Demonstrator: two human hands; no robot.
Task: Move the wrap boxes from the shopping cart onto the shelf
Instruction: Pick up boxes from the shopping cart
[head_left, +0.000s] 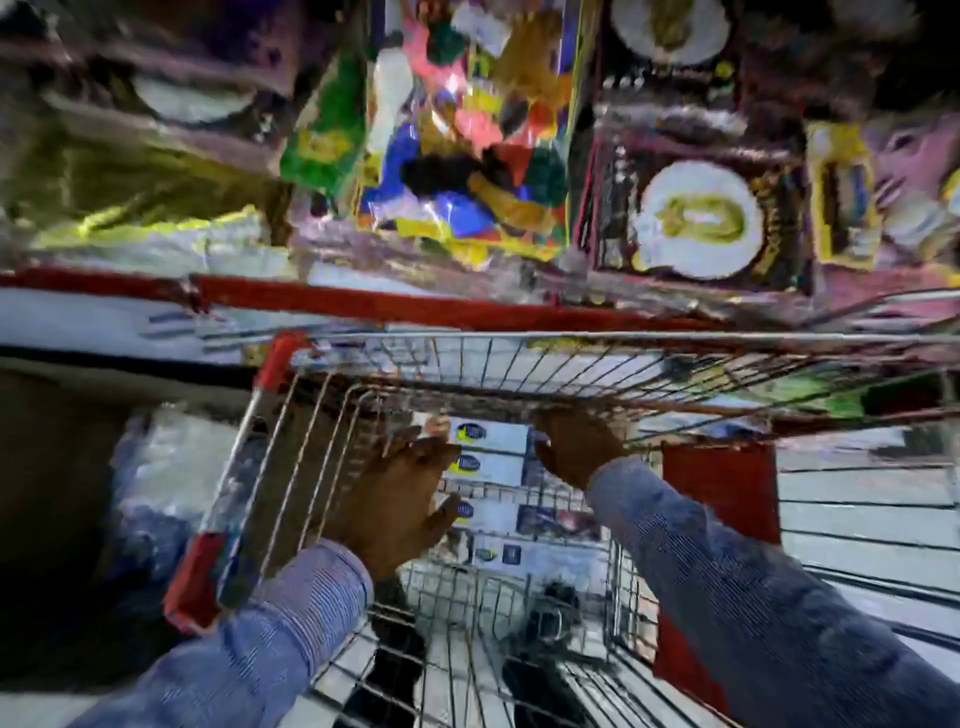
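Several white wrap boxes (491, 452) with blue and yellow logos lie stacked in the wire shopping cart (519, 343). Both my hands reach down into the cart. My left hand (400, 493) has its fingers spread at the left ends of the boxes, thumb low by a lower box (493, 514). My right hand (576, 447) curls at the right end of the top boxes. The blur hides whether either hand is gripping. The shelf (363, 301) with a red edge runs just beyond the cart.
The shelf above the red edge is packed with colourful packets (467, 130) and boxes picturing plates (701, 218). Red plastic corners (195, 582) and a red panel (722, 493) sit on the cart. Bagged goods (156, 467) lie at the left of the cart.
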